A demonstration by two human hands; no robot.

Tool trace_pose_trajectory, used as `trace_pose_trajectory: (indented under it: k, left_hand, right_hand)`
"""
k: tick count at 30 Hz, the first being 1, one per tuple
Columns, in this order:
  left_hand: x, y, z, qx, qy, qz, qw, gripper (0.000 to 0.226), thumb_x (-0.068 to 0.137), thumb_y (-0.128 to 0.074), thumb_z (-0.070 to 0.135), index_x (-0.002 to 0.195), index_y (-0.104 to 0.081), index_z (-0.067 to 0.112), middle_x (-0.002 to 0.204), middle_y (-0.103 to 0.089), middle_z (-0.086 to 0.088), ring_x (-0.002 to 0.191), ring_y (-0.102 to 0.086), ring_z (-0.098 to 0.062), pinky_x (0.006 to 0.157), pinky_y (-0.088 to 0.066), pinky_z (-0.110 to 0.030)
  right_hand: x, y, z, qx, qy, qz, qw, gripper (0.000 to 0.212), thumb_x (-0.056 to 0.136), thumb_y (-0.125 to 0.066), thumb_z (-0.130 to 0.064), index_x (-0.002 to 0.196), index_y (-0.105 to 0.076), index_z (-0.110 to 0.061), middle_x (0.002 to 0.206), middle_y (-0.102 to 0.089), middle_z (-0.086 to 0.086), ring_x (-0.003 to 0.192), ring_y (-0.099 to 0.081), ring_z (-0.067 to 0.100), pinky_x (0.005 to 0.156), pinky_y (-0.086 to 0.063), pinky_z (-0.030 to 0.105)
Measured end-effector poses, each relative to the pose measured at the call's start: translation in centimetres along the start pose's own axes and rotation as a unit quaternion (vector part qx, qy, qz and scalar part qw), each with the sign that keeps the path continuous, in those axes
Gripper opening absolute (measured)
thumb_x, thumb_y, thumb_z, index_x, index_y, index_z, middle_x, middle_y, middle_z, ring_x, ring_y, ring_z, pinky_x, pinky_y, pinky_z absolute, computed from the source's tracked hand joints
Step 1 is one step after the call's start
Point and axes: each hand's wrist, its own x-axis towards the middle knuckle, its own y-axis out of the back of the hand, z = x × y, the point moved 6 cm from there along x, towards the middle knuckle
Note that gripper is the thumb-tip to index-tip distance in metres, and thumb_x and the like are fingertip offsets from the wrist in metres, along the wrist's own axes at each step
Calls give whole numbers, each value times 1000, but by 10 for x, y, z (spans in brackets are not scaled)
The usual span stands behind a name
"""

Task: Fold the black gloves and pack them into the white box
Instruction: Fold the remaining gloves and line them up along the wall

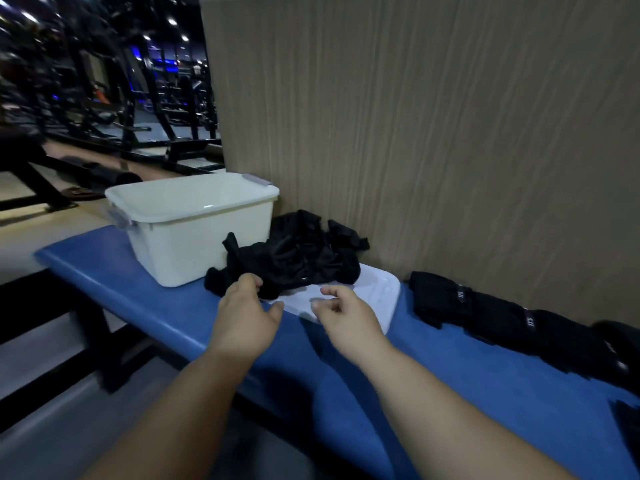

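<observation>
1. Black gloves (pixel 301 251), head view: a crumpled heap at the centre of the frame. It lies on the blue desk (pixel 485 382) and partly on a flat white lid (pixel 377 296), and it sits against the right-hand wall of the white box (pixel 194 233).
2. White box: it stands open at centre left on the desk. The inner walls that show are bare and no glove rises above the rim. Its floor is hidden from this angle.
3. Left hand (pixel 246 317): it is at the near edge of the heap, lower centre. Its fingers (pixel 254 280) curl down onto the black fabric while the thumb stands apart to the right. Whether the cloth is actually gripped cannot be told.
4. Right hand (pixel 349 320): it is just right of the left hand, above the near part of the lid. Its fingers are loosely curled and narrow, and they hold nothing.
5. Row of black pieces (pixel 485 310): these lie flat one after another along the desk at the right of the frame, well apart from the box. Small pale labels show on them. Whether they are gloves already folded cannot be told.
6. Background: a wood-grain panel (pixel 433 133) rises behind the desk. Dark gym frames (pixel 104 81) fill the upper left, blurred.
7. Progress (judgement): the task appears to be at an early stage. Nothing is seen packed, and the heap is unfolded. What is left is to draw one glove from the heap, fold it and set it in the box, then do the same with the others.
</observation>
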Motion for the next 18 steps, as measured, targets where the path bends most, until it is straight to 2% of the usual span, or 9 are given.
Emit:
trace_pose_trajectory:
  k: [3,6,7,10,13,15,18]
  left_hand:
    - [8,-1,-6,-52,11,3,999,47,87,-66,27,127,-44,12,128,-51,-6,118,-48,-25,98,-43,-38]
    - [16,-3,-13,-92,29,-12,995,50,88,-65,23,131,-42,12,129,-53,-7,120,-50,-25,101,-42,-40]
    - [18,-4,-15,-96,33,-19,995,50,89,-64,23,132,-42,12,130,-53,-6,120,-50,-25,101,-42,-39]
    - [23,-7,-22,-106,45,-38,993,47,91,-62,22,134,-45,14,132,-55,-2,119,-52,-22,100,-42,-35]
    - [26,-9,-24,-108,49,-43,992,44,92,-60,24,133,-48,15,131,-56,-1,117,-54,-20,101,-41,-32]
    - [28,-8,-22,-119,48,-39,991,41,92,-60,25,131,-50,15,128,-58,-1,111,-55,-18,97,-41,-29]
    - [27,-5,-17,-158,54,-25,986,41,92,-59,30,128,-50,13,121,-58,0,99,-54,-13,86,-37,-23]
  right_hand:
    - [25,-21,-4,75,-39,5,996,50,89,-58,-41,133,-42,-26,114,-63,-1,105,-61,19,97,-48,36]
    - [45,-37,-4,153,-80,23,985,68,73,-62,-50,133,-42,-27,112,-63,3,101,-64,22,94,-52,42]
    - [50,-42,-4,182,-91,22,979,66,73,-63,-49,132,-42,-26,111,-64,5,98,-64,22,91,-54,43]
    - [59,-50,-13,261,-110,14,959,32,90,-63,-26,117,-46,-22,100,-65,11,84,-65,20,82,-58,41]
    - [64,-51,-12,286,-123,31,950,17,90,-62,-10,105,-53,-13,87,-63,15,73,-62,21,75,-60,40]
    - [64,-47,-9,280,-123,52,951,12,88,-61,-5,96,-55,-13,85,-64,16,69,-63,23,73,-60,42]
    - [58,-33,-5,213,-101,89,968,13,83,-60,-8,91,-59,-19,83,-67,8,68,-64,22,71,-60,39]
